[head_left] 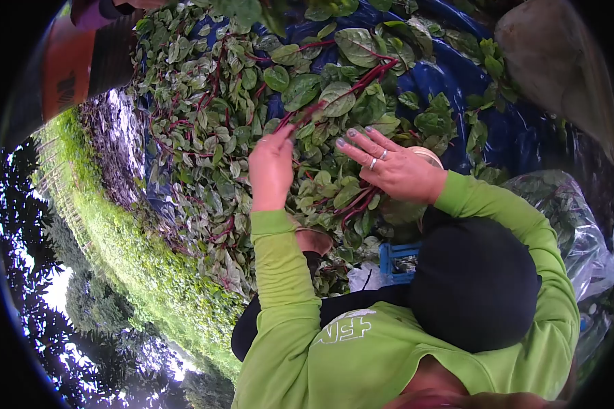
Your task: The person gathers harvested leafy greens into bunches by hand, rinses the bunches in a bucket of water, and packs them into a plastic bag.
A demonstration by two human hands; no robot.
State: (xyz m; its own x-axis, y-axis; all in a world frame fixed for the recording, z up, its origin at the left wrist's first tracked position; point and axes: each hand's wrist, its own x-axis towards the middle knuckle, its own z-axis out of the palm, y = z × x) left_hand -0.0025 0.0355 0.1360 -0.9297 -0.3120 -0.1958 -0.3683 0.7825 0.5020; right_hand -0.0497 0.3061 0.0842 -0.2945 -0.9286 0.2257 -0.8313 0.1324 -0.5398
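Note:
My left hand (271, 167) is closed, thumb and fingers pinching the thick red stem (307, 117) of a leafy vine. That stem slants up to the right, with broad green leaves (338, 99) along it. To its right, my right hand (402, 170) lies palm down, rings on its fingers, which are stretched out over the leaves. It seems to hold nothing, though its palm is hidden. Below it, several cut red stems (356, 204) lie bunched together. Beside its wrist shows part of a pale round thing (426, 157) I cannot identify.
Heaped red-stemmed greens (205, 143) cover a blue tarp (440, 85). A blue plastic crate (389, 262) sits near my bent knee (481, 283). Clear plastic bags (559, 211) and a pale sack (559, 61) stand right. At upper left are an orange-and-black object (68, 68) and a purple sleeve (92, 15).

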